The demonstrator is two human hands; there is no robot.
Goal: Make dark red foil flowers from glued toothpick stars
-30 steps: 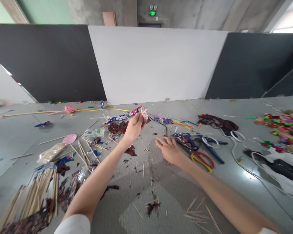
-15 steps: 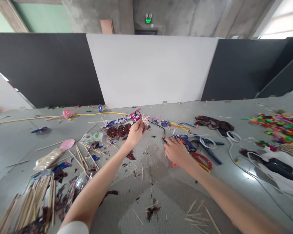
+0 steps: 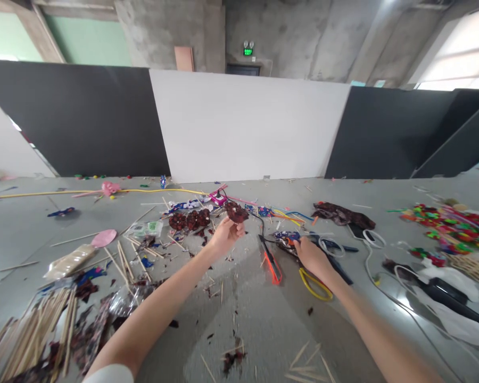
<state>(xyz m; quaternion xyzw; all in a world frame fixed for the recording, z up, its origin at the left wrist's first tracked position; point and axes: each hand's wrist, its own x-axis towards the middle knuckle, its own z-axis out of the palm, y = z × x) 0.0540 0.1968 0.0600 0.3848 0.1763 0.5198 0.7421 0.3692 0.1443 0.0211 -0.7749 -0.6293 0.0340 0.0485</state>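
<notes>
In the head view my left hand (image 3: 227,235) is closed on the edge of a dark red-brown, roughly round patterned piece (image 3: 237,211), raised above the floor. My right hand (image 3: 312,255) is low over the floor with its fingers closed at a blue-and-orange glue gun (image 3: 288,237); part of the gun is hidden by the hand. Between the hands lies an orange utility knife (image 3: 273,266) with a dark front end. Several similar dark round pieces (image 3: 188,219) lie to the left of my left hand.
Wooden sticks (image 3: 40,330) are heaped at the lower left, by a clear plastic pack (image 3: 69,260). A yellow ring (image 3: 315,284) and blue-handled tool (image 3: 339,268) lie near my right hand. Colourful pieces (image 3: 455,229) spread far right. A white panel (image 3: 247,127) stands behind.
My right hand has left the utility knife on the floor and moved right to the glue gun. The piece in my left hand has turned, its dark side now showing instead of pale sticks.
</notes>
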